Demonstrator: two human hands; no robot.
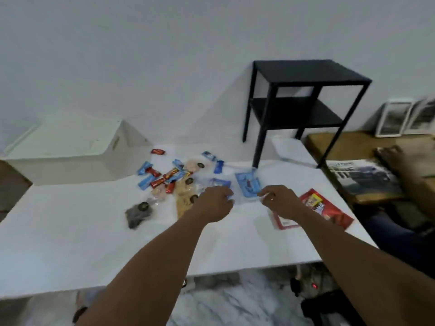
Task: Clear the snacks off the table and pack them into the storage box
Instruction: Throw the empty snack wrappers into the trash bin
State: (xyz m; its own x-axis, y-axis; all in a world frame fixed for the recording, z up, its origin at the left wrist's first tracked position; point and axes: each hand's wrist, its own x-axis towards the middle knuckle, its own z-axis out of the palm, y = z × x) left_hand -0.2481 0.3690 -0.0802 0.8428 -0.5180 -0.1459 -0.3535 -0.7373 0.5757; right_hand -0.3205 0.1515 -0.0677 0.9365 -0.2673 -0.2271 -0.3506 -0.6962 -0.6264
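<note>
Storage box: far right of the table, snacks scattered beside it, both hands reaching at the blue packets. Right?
No. The head view shows the storage box at the far left of the table, not the right. The rest holds: snacks lie scattered beside it, and the left hand and right hand reach at the blue packets.

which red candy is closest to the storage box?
The lone red candy lying just off the box, at its right corner. The other red ones are farther out, mixed into the pile with the blue wrappers.
</note>
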